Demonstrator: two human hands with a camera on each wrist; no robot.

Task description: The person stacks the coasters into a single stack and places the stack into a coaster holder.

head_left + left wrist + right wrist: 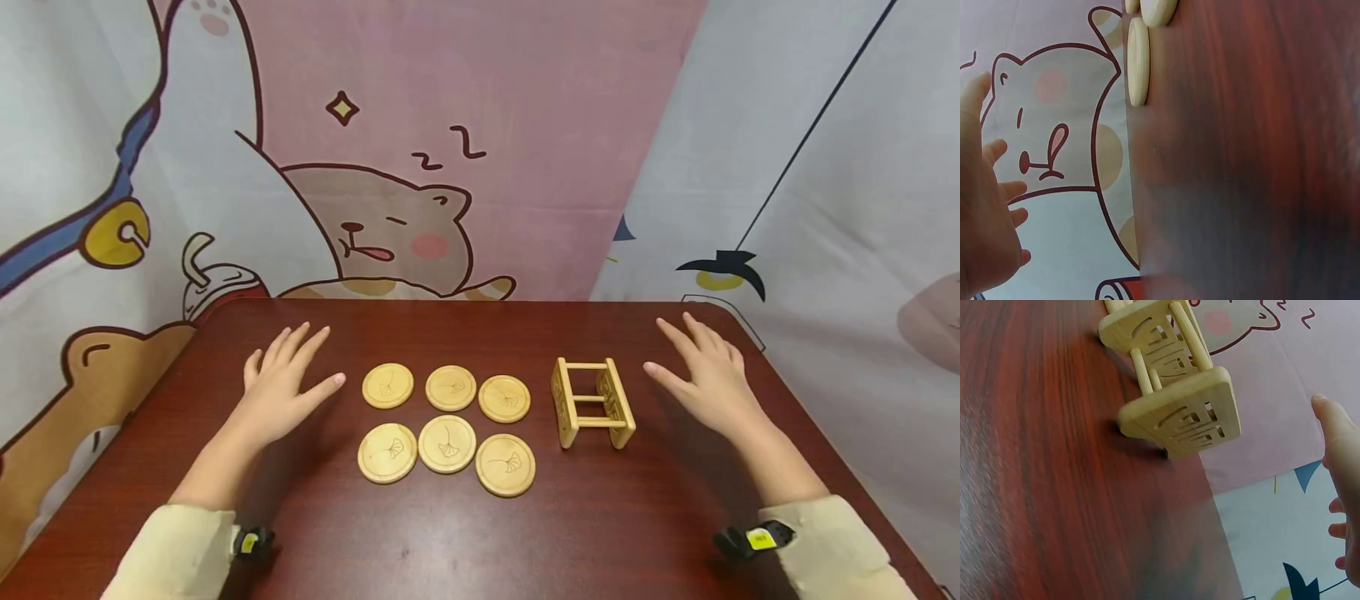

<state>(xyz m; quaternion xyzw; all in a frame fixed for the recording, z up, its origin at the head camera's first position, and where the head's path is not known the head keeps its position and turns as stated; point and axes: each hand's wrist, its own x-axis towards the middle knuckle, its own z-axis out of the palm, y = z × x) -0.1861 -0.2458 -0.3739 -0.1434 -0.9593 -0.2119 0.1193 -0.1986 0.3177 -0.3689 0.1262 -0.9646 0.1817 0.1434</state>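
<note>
Flanking six coasters (447, 444) and a rack (618, 402), gaps either side, both hands (279, 395) (708, 385) hang, fingers spread, inside the edges of the table (420, 550).

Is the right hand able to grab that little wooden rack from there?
Probably yes. The right hand is beside the wooden rack, holding nothing, and I see nothing between them. The round wooden discs lie off on the rack's other side.
</note>
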